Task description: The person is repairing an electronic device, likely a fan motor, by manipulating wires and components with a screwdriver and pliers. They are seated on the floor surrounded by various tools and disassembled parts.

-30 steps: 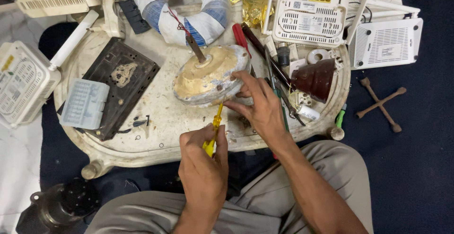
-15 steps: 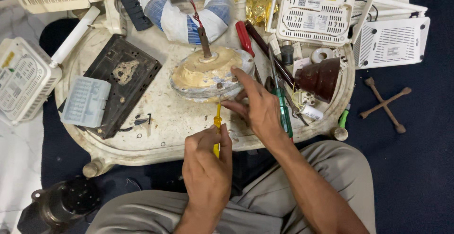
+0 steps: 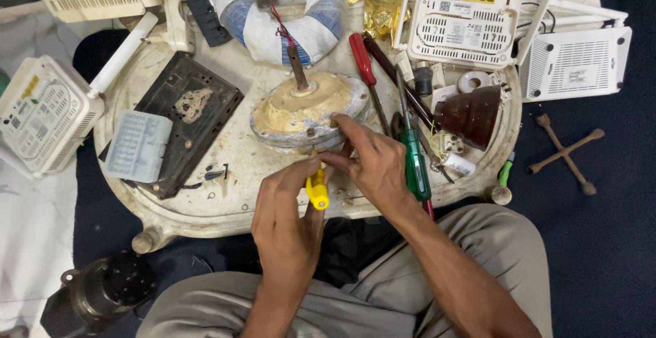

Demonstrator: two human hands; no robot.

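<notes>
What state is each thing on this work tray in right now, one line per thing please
Motor housing: lying flat on the tray, shaft up, dirty.
Yellow screwdriver: gripped by the left hand, tip at the housing's edge.
Right hand: fingers resting on the housing.
Green screwdriver: lying loose beside the right hand.
Red screwdriver: lying loose.
Black plate: lying flat.
Wound coil ring: taped, lying flat.

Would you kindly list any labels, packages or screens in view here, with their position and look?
White sticker: on the white vented router box at top centre-right; rectangular, dark print.
Small pale label: on the white box at far right; rectangular.
Gold foil wrapper: crumpled, beside the blue-and-white wound ring.
Yellow patch: on the white box at far left; small strip.
No screens in view.
</notes>
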